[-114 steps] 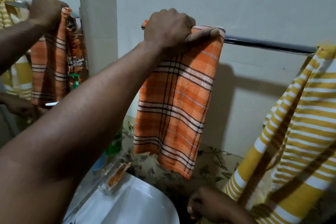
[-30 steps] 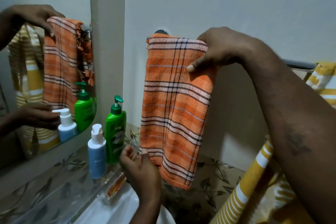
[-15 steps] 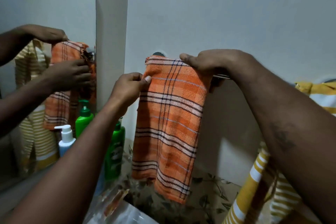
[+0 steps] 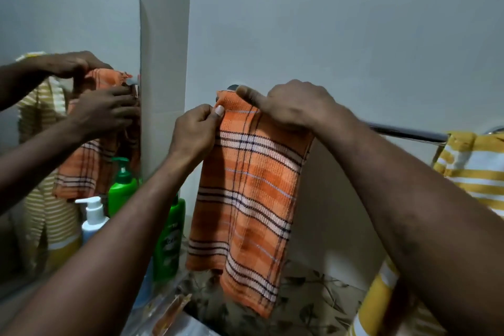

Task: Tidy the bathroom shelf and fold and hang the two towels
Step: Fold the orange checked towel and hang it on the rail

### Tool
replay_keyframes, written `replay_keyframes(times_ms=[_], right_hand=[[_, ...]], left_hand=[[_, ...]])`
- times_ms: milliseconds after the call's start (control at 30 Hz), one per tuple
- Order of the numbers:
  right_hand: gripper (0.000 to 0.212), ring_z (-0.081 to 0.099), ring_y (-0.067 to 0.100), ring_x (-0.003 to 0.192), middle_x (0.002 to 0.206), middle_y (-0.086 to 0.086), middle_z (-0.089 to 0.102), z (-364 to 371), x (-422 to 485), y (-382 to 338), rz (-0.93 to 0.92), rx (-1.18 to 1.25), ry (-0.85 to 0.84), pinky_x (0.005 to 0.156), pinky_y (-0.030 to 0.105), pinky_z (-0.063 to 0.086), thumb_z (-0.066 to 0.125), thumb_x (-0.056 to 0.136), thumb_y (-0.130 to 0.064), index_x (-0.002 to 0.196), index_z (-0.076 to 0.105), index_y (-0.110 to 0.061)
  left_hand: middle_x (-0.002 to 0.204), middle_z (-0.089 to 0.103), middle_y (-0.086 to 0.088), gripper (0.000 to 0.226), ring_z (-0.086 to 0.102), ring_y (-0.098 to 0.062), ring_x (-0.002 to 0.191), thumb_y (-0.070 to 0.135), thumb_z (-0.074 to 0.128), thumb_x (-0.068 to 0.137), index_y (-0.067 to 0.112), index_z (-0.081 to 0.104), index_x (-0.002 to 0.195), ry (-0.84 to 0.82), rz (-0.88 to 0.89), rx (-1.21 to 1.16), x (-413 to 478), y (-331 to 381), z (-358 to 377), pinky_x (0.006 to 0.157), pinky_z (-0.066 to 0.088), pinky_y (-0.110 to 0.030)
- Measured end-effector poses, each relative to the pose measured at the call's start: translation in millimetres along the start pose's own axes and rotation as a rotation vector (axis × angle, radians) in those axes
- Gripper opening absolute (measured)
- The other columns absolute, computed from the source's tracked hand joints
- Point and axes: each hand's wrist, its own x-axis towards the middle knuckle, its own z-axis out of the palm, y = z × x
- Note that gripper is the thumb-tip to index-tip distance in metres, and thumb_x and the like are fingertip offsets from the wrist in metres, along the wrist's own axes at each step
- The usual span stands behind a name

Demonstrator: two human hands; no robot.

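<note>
An orange plaid towel [image 4: 245,199] hangs folded over the left end of a chrome towel rail [image 4: 403,132] on the white wall. My left hand [image 4: 195,133] pinches the towel's upper left edge between thumb and fingers. My right hand [image 4: 291,106] lies over the top fold on the rail, its fingers pressing the cloth down. A yellow and white striped towel [image 4: 474,169] is draped over the rail's right end and hangs down past my right arm.
A green pump bottle [image 4: 169,240] stands on the glass shelf [image 4: 163,305] below the orange towel, half hidden by my left arm. A mirror [image 4: 68,90] at the left reflects my hands, both towels and two bottles. Leaf-patterned tiles [image 4: 313,294] run under the rail.
My left hand rose from the towel's lower corner to its upper left edge and now pinches it. My right hand slid left along the top fold. The view tilted upward.
</note>
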Motion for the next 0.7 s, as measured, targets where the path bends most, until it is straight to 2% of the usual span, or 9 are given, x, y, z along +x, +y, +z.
replay_keyframes(times_ms=[100, 167, 233, 300, 400, 467, 567, 633, 700], right_hand=[[0.107, 0.057, 0.037, 0.125, 0.142, 0.017, 0.06, -7.3, 12.6, -1.3, 0.025, 0.069, -0.135, 0.1, 0.046, 0.044, 0.007, 0.087, -0.092, 0.134, 0.065, -0.016], [0.106, 0.053, 0.038, 0.134, 0.148, 0.019, 0.055, -7.1, 16.0, -3.9, 0.016, 0.1, -0.181, 0.11, 0.048, 0.041, 0.007, 0.09, -0.089, 0.139, 0.062, -0.012], [0.103, 0.05, 0.037, 0.137, 0.151, 0.02, 0.053, -7.6, 16.3, -4.9, 0.011, 0.107, -0.203, 0.113, 0.047, 0.038, 0.007, 0.093, -0.085, 0.143, 0.059, -0.011], [0.099, 0.048, 0.036, 0.141, 0.154, 0.02, 0.05, -9.9, 16.6, -3.0, 0.005, 0.118, -0.228, 0.113, 0.044, 0.036, 0.007, 0.097, -0.08, 0.146, 0.056, -0.01], [0.106, 0.053, 0.037, 0.13, 0.146, 0.021, 0.056, -11.0, 15.5, 4.7, 0.038, 0.107, -0.237, 0.107, 0.045, 0.041, 0.013, 0.089, -0.09, 0.141, 0.06, -0.011], [0.104, 0.059, 0.035, 0.109, 0.118, 0.014, 0.065, -12.4, 10.7, 9.3, 0.002, -0.032, -0.143, 0.089, 0.043, 0.047, 0.021, 0.077, -0.1, 0.121, 0.069, -0.019], [0.083, 0.054, 0.028, 0.086, 0.079, -0.001, 0.05, -15.9, 0.7, 7.5, -0.112, -0.217, 0.027, 0.07, 0.035, 0.04, 0.05, 0.065, -0.101, 0.1, 0.06, -0.026], [0.08, 0.055, 0.024, 0.085, 0.077, -0.005, 0.048, -12.0, -0.7, 7.5, -0.121, -0.212, -0.006, 0.068, 0.034, 0.04, 0.068, 0.06, -0.094, 0.106, 0.059, -0.028], [0.077, 0.058, 0.023, 0.083, 0.084, -0.003, 0.057, -2.7, -1.3, 14.2, -0.086, -0.182, -0.026, 0.064, 0.032, 0.041, 0.078, 0.055, -0.087, 0.098, 0.059, -0.026]], left_hand=[[0.089, 0.065, -0.013, 0.039, 0.06, -0.039, 0.087, 0.047, 0.045, 0.107, 0.014, 0.055, 0.087, 0.209, 0.074, 0.326, 4.5, 2.8, 10.1, 0.067, 0.043, -0.044], [0.108, 0.063, -0.013, 0.022, 0.056, -0.038, 0.101, 0.035, 0.049, 0.105, 0.015, 0.058, 0.106, 0.361, 0.18, 0.417, 0.3, 10.9, 14.4, 0.076, 0.04, -0.043], [0.12, 0.063, -0.011, 0.026, 0.053, -0.035, 0.112, 0.026, 0.053, 0.099, 0.014, 0.061, 0.121, 0.446, 0.449, 0.475, -1.1, 16.9, 17.8, 0.088, 0.041, -0.044], [0.117, 0.069, -0.007, 0.035, 0.056, -0.029, 0.111, 0.023, 0.053, 0.097, 0.015, 0.062, 0.13, 0.26, 0.655, 0.486, 9.3, 20.1, 17.8, 0.098, 0.041, -0.044], [0.103, 0.076, -0.002, 0.036, 0.067, -0.027, 0.099, 0.042, 0.044, 0.1, 0.024, 0.067, 0.122, -0.13, 0.474, 0.333, 34.5, 26.9, 6.8, 0.09, 0.052, -0.048], [0.096, 0.076, -0.001, 0.046, 0.069, -0.024, 0.094, 0.053, 0.038, 0.102, 0.023, 0.072, 0.106, -0.246, 0.405, 0.31, 45.6, 37.6, -2.3, 0.087, 0.053, -0.048], [0.094, 0.077, -0.006, 0.057, 0.068, -0.025, 0.092, 0.057, 0.034, 0.102, 0.019, 0.077, 0.1, -0.358, 0.468, 0.426, 56.8, 58.6, -2.0, 0.084, 0.052, -0.042], [0.086, 0.075, -0.008, 0.064, 0.067, -0.028, 0.086, 0.062, 0.03, 0.102, 0.019, 0.076, 0.096, -0.369, 0.532, 0.528, 58.3, 59.0, 6.7, 0.076, 0.05, -0.041], [0.066, 0.061, -0.001, 0.063, 0.06, -0.031, 0.07, 0.065, 0.023, 0.102, 0.021, 0.059, 0.074, -0.249, 0.64, 0.608, 55.3, 45.0, 18.3, 0.062, 0.043, -0.039]])
